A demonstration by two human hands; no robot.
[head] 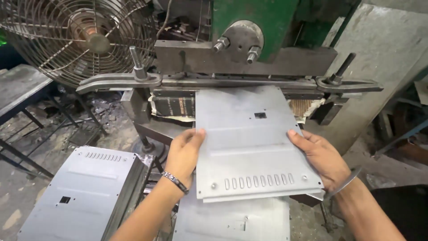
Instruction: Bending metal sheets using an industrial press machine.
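The person holds a flat grey sheet-metal panel [254, 143] by its two long edges, one hand on each side. The left hand [183, 154] grips the left edge with the thumb on top and the fingers curled beneath; the right hand [322, 157] does the same on the right edge. Holding it at both sides likely keeps the thin sheet level and stops it from flexing. The panel's far end lies under the horizontal bar [232, 82] of a green press machine [254, 18], so its far edge sits in the working zone while the near end, with its row of slots [259, 180], stays toward the person. A second sheet appears to lie directly beneath it, its edge just showing at the near side.

Below the hands, another panel [232, 221] rests flat, and to the left a stack of like panels [84, 196] sits within easy reach, presumably so sheets can be taken or set down without stepping away. A caged fan [80, 38] stands at the upper left.
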